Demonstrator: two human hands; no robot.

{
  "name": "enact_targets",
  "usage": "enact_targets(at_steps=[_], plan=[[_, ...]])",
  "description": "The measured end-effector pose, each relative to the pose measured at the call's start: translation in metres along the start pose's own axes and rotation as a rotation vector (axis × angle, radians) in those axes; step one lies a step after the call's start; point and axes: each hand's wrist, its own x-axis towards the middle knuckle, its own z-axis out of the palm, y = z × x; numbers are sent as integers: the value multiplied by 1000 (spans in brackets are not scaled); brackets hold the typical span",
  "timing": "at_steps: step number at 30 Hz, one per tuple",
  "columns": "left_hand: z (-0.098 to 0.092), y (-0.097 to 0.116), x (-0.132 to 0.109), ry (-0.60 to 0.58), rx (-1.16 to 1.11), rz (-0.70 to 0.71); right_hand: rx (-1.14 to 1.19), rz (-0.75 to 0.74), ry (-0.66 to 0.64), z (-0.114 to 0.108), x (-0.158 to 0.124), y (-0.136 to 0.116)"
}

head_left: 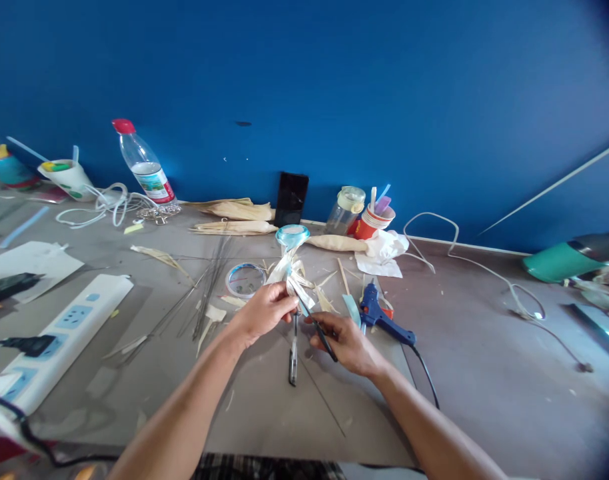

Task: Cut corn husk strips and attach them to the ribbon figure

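Near the middle of the table, my left hand (267, 310) pinches a bundle of pale husk strips (286, 270), which fans out above the fingers. My right hand (347, 341) is closed around a slim black tool (327, 345). Its far end reaches up to the husk strips beside my left fingertips; its exact kind cannot be made out. A clear pen with a black end (293, 363) lies on the table between my hands. Just beyond the strips is a blue roll of tape (292, 235). A round clear container (245, 280) sits left of them.
A blue glue gun (384, 317) with its cord lies right of my right hand. Thin wires (212, 287) and husk scraps spread to the left, near a white power strip (67, 333). Along the wall stand a bottle (147, 167), phone (291, 198), jar (345, 210) and paper cups (374, 220).
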Motion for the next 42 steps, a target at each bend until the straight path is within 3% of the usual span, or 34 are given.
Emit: enact_targets(at_steps=[17, 22, 42], plan=[[-1, 4, -1, 102, 46, 32, -3, 12, 46, 1, -1, 4], [-1, -3, 1, 166, 152, 72, -6, -7, 38, 0, -1, 3], [1, -4, 1, 97, 67, 26, -72, -43, 57, 2, 0, 3]])
